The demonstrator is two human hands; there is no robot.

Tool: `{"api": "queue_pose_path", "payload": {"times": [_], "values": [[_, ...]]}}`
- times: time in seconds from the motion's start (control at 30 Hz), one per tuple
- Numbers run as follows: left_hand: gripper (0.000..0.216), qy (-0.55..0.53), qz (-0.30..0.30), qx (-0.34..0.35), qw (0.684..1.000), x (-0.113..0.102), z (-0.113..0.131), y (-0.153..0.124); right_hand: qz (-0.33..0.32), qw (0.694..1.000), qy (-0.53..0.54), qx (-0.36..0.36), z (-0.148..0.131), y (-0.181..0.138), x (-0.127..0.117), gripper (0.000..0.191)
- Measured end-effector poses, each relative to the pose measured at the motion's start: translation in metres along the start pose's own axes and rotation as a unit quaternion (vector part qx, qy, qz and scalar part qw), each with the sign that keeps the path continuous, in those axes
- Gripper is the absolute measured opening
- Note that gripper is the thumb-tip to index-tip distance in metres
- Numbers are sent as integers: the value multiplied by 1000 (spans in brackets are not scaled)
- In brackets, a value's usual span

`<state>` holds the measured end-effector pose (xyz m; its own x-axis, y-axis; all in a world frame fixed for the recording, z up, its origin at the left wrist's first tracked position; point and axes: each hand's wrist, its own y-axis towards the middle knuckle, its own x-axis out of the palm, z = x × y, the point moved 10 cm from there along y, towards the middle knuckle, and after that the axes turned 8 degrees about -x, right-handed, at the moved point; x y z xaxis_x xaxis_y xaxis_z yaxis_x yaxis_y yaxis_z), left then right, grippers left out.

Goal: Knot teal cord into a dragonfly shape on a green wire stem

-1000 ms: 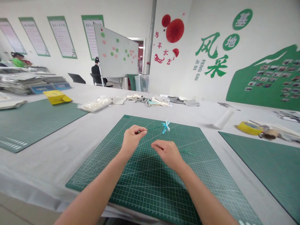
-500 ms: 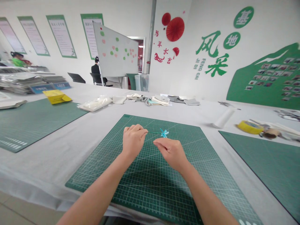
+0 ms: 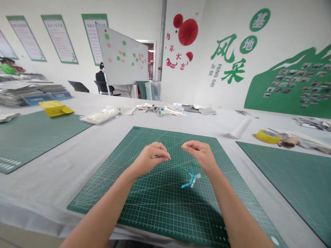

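My left hand [image 3: 152,158] is closed in a pinch on the end of a thin green stem. That stem slants down to the right and ends in a small blue artificial flower [image 3: 191,179] with pale, shiny petal parts, tilted over the green cutting mat [image 3: 155,203]. To the right and a little above, my right hand [image 3: 200,153] also pinches thumb and fingers together. Whatever it grips is too small to make out; a faint green bit shows just below its fingers. The two hands are apart, level over the middle of the mat.
Fabric scraps [image 3: 173,109] and a clear plastic packet [image 3: 100,114] lie beyond the mat. Yellow tape [image 3: 269,136] and a white roll [image 3: 240,127] are on the right. A yellow folded card [image 3: 55,108] rests on another mat. A person [image 3: 100,75] sits by the whiteboard.
The flower has swung from beyond my hands to nearer me, its stem now slanting downward. My right hand has risen and moved right; my left has shifted right and lower.
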<state>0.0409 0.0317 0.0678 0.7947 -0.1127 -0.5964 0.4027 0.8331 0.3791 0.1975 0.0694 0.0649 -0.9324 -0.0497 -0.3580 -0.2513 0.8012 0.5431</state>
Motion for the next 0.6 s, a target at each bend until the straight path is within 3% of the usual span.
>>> {"api": "queue_pose_path", "payload": {"times": [0.13,0.3,0.47,0.6], "values": [[10,-127,-1,-45,991,-4,-5,0,-1,997,66,43,22,0,10,26],[7,-183,114,-93,972,-24,-29,1,-29,999,-24,10,26,-3,32,21],[8,-138,220,-143,955,-38,-54,-4,-106,983,-132,-68,5,-13,66,21],[8,-63,240,-147,958,-41,-55,-6,-145,967,-181,-106,-14,-22,84,22]]}}
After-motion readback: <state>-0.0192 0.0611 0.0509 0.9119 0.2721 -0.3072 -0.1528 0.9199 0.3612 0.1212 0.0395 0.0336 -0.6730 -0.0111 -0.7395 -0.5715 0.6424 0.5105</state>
